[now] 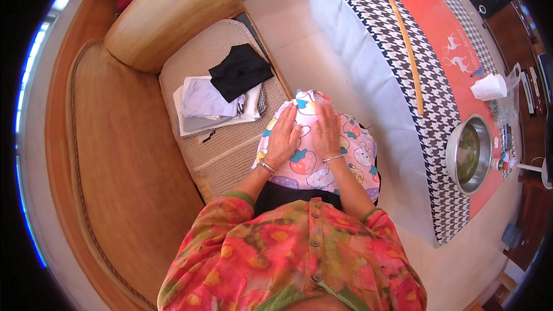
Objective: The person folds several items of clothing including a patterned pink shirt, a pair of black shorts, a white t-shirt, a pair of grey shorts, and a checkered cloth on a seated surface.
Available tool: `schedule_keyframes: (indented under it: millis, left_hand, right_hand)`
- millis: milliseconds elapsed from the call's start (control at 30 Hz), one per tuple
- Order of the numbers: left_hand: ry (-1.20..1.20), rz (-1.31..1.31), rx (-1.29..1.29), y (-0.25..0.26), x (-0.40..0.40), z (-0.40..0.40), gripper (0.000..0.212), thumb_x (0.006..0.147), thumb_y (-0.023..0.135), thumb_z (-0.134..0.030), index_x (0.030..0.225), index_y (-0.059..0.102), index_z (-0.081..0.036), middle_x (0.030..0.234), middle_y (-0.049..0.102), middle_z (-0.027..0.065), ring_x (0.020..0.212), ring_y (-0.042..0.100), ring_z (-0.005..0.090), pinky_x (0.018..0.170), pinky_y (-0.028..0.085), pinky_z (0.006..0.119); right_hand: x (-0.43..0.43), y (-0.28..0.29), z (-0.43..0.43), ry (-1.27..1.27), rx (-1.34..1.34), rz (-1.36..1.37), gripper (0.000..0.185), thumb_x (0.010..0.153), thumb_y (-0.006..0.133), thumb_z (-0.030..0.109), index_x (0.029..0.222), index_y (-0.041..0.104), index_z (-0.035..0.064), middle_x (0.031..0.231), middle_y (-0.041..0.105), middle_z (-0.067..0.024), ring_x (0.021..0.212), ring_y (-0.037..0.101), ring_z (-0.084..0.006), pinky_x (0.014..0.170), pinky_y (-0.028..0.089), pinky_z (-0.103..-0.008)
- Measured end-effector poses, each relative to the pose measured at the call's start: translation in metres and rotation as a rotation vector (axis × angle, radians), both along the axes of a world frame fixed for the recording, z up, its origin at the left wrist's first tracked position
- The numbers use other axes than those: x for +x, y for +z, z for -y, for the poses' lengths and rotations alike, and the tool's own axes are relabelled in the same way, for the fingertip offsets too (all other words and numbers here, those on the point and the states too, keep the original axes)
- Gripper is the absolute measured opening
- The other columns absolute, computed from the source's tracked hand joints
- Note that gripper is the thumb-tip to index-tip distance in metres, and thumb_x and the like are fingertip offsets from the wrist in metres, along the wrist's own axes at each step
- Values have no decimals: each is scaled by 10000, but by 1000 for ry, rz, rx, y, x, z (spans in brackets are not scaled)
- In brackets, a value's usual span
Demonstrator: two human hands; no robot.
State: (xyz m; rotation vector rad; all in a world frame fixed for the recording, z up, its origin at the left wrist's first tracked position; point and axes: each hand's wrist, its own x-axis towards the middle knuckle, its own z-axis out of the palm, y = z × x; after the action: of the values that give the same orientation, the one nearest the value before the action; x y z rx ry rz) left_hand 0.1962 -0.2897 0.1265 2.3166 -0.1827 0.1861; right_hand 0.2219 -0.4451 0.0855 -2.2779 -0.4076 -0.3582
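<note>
A pink cloth printed with strawberries and bunnies [315, 172] lies spread over my lap and knees. My left hand [285, 136] rests flat on its left part, the fingers pointing away from me. My right hand [327, 131] lies on the cloth beside it, slightly blurred, palm down. A gap separates the two hands, and each wrist wears a bangle. On the sofa seat to the left is a stack of folded clothes, with a pale lilac garment [207, 98] and a black garment [242, 71] on top.
The tan sofa [129, 138] curves along my left. At right stands a table with a houndstooth and red cloth [440, 125]. It bears a wooden stick [406, 45], a metal basin [451, 151] holding green items in liquid, a white cup [490, 87] and a plastic bag [512, 95].
</note>
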Motion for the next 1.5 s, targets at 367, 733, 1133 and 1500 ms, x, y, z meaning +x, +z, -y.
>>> schedule_keyframes:
  millis: [367, 733, 1133, 1500]
  left_hand:
    - [-24, -115, -81, 2, -3, -6, 539, 912, 444, -207, 1371, 310, 42, 1420, 310, 237, 1342, 278, 335, 1104, 219, 370]
    - [-29, -47, 252, 24, -20, 11, 486, 924, 445, -220, 1381, 363, -74, 1450, 297, 161, 1351, 245, 355, 1072, 217, 498]
    - [-72, -5, 276, 14, -23, 7, 491, 895, 510, -269, 1349, 428, -102, 1438, 309, 169, 1341, 241, 383, 1080, 214, 476]
    - [-312, 18, 260, 27, -46, 68, 582, 832, 572, -172, 1338, 363, 23, 1389, 364, 200, 1319, 302, 350, 1070, 263, 449]
  right_hand:
    - [8, -26, 101, -82, -650, -693, 444, 956, 294, 349, 1342, 414, 166, 1375, 426, -50, 1275, 366, -234, 1029, 255, -534]
    - [-38, 19, 82, 18, -192, -292, 458, 906, 420, 279, 1327, 402, 101, 1354, 412, -120, 1272, 361, -302, 991, 335, -491]
    - [-95, -39, 151, -281, -44, -682, 541, 941, 371, 380, 1393, 343, 83, 1428, 353, -146, 1306, 348, -292, 1056, 278, -373]
    - [-132, -57, 198, -486, 517, -997, 454, 876, 612, 273, 1160, 543, -75, 1036, 615, -97, 935, 565, -137, 828, 452, -272]
